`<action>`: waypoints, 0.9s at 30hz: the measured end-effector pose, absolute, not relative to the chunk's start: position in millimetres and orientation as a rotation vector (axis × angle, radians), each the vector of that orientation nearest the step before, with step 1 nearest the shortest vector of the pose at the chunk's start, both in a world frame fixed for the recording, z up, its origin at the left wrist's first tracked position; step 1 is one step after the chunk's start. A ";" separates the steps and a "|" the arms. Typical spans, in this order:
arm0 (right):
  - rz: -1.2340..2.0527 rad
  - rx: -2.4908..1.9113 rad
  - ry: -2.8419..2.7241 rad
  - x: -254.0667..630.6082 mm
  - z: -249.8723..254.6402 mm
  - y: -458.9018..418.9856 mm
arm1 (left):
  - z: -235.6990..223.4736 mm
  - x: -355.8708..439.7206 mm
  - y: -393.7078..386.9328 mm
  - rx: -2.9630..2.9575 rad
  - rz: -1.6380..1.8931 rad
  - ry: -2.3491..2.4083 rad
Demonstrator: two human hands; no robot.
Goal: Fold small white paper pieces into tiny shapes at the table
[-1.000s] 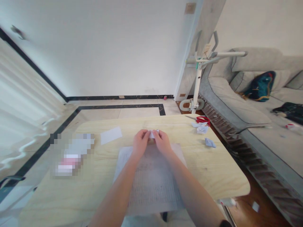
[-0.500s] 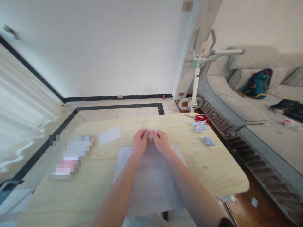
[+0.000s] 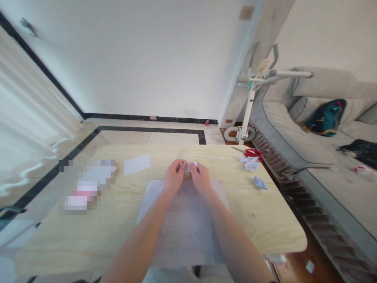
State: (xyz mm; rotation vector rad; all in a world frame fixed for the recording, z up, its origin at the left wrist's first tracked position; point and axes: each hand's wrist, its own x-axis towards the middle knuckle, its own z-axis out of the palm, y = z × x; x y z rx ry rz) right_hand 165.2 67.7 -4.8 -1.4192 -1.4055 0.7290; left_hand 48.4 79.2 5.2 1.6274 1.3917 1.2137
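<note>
Both grips [image 3: 173,176] [image 3: 201,177] closed on paper [image 3: 189,168]

Soft, diffuse light, brightest at the curtain [image 3: 29,106], my left. Slip [image 3: 189,167] I hold: blurred, detail lost. Print on sheet [image 3: 188,236] smeared. Pixelated patch [image 3: 90,182] over table [image 3: 268,220]. Edges stretched, wide-lens.

On tbl [image 3: 265,224], slip [image 3: 137,165] L of held paper [image 3: 190,166], scissors [image 3: 253,154] far R behind scraps [image 3: 251,166], sheet [image 3: 188,228] frt ctr.

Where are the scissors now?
In the head view, the scissors lie at the far right corner of the table, beside crumpled paper, right of the right hand.
</note>
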 end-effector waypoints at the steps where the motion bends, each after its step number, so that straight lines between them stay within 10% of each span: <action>1: 0.728 -1.425 -1.405 165.1 -5.4 68.0 | 4.3 48.6 79.6 1.624 1.218 1.392; 27: 0.709 -1.505 -1.442 166.0 -2.2 67.0 | -8.5 51.6 84.7 1.607 1.261 1.378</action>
